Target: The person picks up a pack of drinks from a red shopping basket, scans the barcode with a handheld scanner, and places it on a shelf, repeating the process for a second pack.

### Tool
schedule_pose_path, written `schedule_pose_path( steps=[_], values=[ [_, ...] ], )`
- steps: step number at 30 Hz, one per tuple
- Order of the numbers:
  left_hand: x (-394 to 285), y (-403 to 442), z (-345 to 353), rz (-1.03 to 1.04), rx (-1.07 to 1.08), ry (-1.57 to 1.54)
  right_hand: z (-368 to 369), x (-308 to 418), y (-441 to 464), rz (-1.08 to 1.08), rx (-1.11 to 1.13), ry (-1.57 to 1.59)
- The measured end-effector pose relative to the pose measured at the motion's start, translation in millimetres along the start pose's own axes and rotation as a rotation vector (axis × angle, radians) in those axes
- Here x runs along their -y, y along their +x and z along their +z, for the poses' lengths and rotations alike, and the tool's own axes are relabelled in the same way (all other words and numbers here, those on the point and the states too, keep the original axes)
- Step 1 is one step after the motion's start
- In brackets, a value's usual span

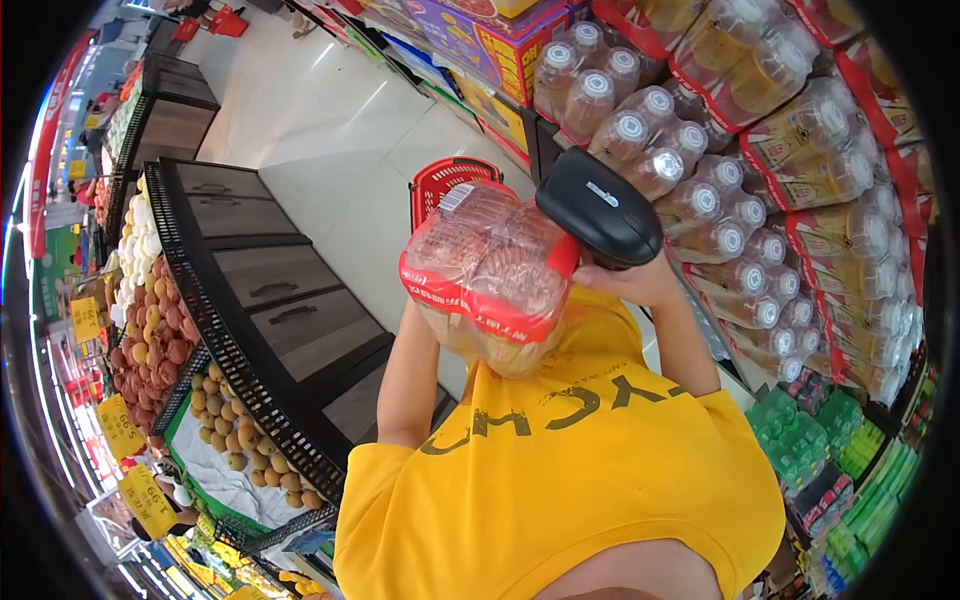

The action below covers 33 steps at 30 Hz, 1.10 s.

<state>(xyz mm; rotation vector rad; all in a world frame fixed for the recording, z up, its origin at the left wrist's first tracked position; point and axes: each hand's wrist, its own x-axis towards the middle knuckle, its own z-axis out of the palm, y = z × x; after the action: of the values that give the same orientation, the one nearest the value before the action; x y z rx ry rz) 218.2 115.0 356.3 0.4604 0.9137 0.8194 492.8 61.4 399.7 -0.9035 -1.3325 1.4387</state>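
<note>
A shrink-wrapped pack of bottles (485, 275) with a red band and a white barcode label hangs in front of my yellow shirt. My right hand (640, 282) is at the pack's right edge, its fingers closed against the wrap and partly covered. Over that hand sits a rounded black device (600, 208) with a small white logo; how it is held or attached is not clear. My left forearm reaches up to the pack's left side, and the pack hides the left hand and its fingers.
Beyond the pack a red shopping basket (455, 180) stands on the tiled floor (350, 130). Wrapped bottle packs (690, 190) are stacked to the right, beside purple boxes (490, 50). On the left, a dark cabinet (270, 270) carries produce, including brown round fruit (235, 430).
</note>
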Motion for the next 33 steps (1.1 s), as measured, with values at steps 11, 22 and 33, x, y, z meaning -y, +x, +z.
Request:
schedule_pose_path(
  steps=[11, 22, 33],
  values=[
    [-8, 37, 55, 0.116, 0.555, 0.737, -45, 120, -26, 0.489, 0.049, 0.157],
    [-25, 25, 107, 0.2, 0.554, 0.832, -41, 93, -41, 0.54, -0.152, 0.237],
    [-34, 68, 96, -0.27, 0.066, 0.162, 9, -16, -84, -0.09, -0.491, -0.295]
  ],
)
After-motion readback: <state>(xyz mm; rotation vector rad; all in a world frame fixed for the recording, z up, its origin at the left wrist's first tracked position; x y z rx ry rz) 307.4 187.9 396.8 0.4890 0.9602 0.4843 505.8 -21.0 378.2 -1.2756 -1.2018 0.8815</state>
